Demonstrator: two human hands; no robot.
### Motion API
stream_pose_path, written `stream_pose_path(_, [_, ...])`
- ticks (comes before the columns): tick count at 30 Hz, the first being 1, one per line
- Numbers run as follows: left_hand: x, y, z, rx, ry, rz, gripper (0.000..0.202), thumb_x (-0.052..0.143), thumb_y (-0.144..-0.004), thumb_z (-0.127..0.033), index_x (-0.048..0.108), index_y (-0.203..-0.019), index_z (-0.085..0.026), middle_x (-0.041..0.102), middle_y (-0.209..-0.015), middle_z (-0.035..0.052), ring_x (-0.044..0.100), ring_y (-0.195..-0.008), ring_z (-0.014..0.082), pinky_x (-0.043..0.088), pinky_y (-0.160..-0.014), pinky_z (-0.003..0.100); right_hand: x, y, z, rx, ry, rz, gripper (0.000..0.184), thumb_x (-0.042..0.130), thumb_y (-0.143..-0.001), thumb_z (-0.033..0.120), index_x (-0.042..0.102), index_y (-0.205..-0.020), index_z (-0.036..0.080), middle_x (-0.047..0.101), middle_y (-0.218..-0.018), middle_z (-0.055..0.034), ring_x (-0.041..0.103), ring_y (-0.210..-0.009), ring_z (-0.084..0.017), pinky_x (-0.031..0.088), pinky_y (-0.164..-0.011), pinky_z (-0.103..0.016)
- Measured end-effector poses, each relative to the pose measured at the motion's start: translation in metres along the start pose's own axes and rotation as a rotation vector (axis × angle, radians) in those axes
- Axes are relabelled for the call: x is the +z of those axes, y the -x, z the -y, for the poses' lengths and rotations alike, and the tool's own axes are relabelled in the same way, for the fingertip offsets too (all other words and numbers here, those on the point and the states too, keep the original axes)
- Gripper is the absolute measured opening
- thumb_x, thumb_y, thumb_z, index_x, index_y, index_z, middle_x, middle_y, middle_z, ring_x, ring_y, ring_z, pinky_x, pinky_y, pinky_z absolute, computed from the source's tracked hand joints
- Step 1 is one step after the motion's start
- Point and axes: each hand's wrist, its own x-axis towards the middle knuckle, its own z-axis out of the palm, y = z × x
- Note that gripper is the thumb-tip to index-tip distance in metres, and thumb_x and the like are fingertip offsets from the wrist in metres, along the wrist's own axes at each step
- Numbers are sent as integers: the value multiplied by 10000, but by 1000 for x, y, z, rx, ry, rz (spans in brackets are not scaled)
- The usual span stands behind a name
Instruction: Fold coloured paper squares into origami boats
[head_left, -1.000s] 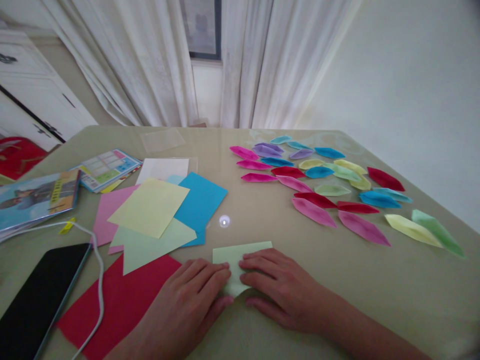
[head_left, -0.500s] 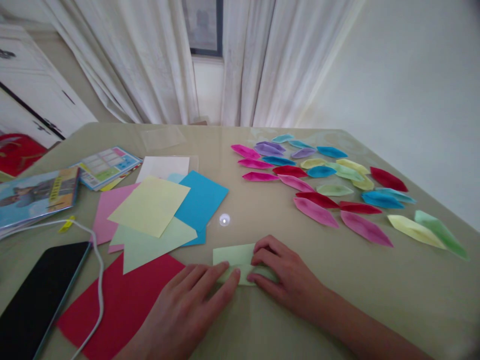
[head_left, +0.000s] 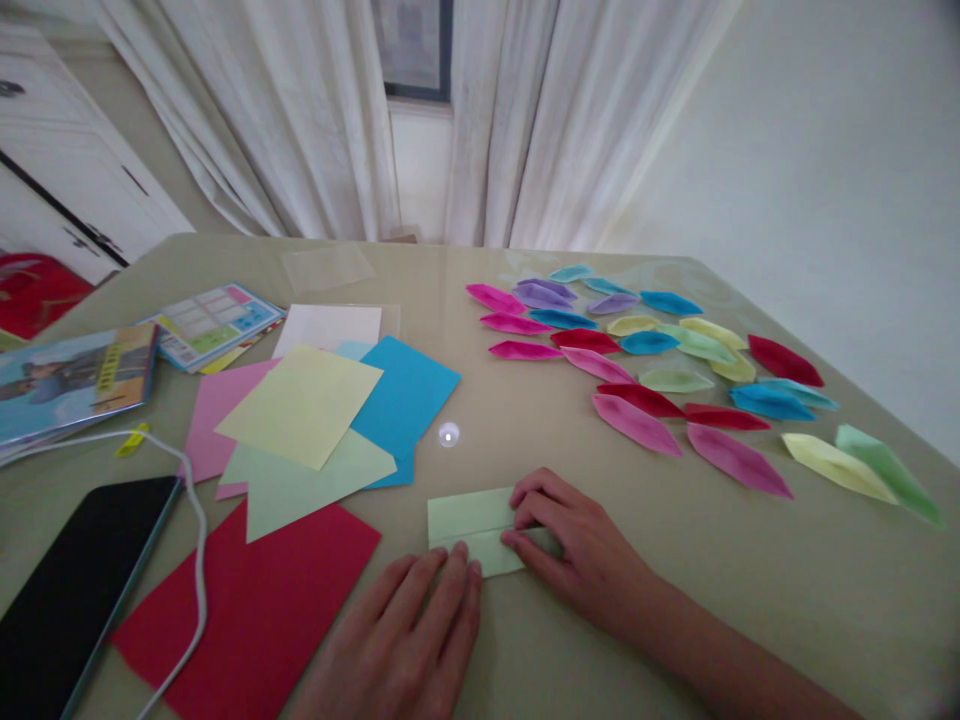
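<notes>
A pale green sheet of origami paper (head_left: pixel 472 513), folded into a narrow strip with a crease along its length, lies flat on the table in front of me. My left hand (head_left: pixel 416 630) rests palm down, fingers stretched out, with its fingertips on the strip's near edge at the left. At the right end, my right hand (head_left: pixel 574 540) has its fingers curled, with the thumb and forefinger pinching the paper. Part of the strip's right end is hidden under that hand.
Left of the strip lie red paper (head_left: pixel 262 610), several coloured sheets (head_left: pixel 300 405), a phone (head_left: pixel 82 580) with a white cable (head_left: pixel 199 540), and a booklet (head_left: pixel 75 380). Several folded paper boat-like pieces (head_left: pixel 637 420) are spread across the table's right side.
My left hand has slid back toward me and a little right, showing more of the strip and its crease. My right hand remains at the right end. The view has shifted slightly.
</notes>
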Motion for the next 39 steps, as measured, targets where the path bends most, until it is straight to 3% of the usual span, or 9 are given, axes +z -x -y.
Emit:
stream_pose_path(7, [0, 4, -7, 0, -49, 46, 368, 467, -1079, -212, 680, -1369, -134, 700, -1417, 102, 615, -1246, 288, 474, -1035, 424, 2, 1, -1, 18, 24, -17, 100, 705, -1001, 204, 648, -919, 206, 682, -1055, -55, 684, -931, -193, 573, -852, -324])
stream_pose_path(22, [-3, 4, -8, 11, -93, 82, 393, 436, -1070, -170, 666, -1386, -127, 694, -1439, 106, 635, -1259, 293, 494, -1039, 425, 2, 1, -1, 0, -10, -25, 124, 716, -979, 142, 632, -914, 206, 671, -1055, -40, 675, -944, -189, 547, -865, -314])
stream_pose_path(26, [-2, 0, -8, -4, -53, 19, 373, 429, -1084, -177, 690, -1348, -144, 697, -1442, 80, 607, -1299, 264, 442, -1098, 404, 3, 1, -2, -12, -5, -25, 126, 704, -985, 135, 622, -921, 205, 665, -1050, -42, 664, -941, -189, 542, -860, -310])
stream_pose_path(29, [1, -6, -5, -57, 14, -53, 327, 475, -1087, -247, 718, -1284, -149, 696, -1457, 87, 555, -1383, 279, 380, -1161, 414, 5, 2, -3, -54, 41, -30, 117, 703, -988, 137, 618, -939, 201, 664, -1056, -50, 646, -973, -207, 533, -877, -326])
stream_pose_path(33, [3, -9, 1, -48, 50, 37, 302, 520, -1074, -304, 713, -1276, -191, 706, -1462, 91, 571, -1397, 290, 404, -1129, 416, 5, 2, -4, -85, 188, -21, 121, 725, -988, 196, 613, -943, 198, 664, -1036, -65, 616, -964, -247, 509, -875, -384])
stream_pose_path(39, [2, -8, 4, -22, 34, 83, 351, 472, -1070, -215, 689, -1345, -194, 699, -1485, 91, 633, -1375, 290, 455, -1097, 430, -14, -1, -4, 40, 342, 87, 164, 739, -1003, 286, 629, -921, 197, 655, -1019, -64, 618, -944, -257, 480, -875, -419])
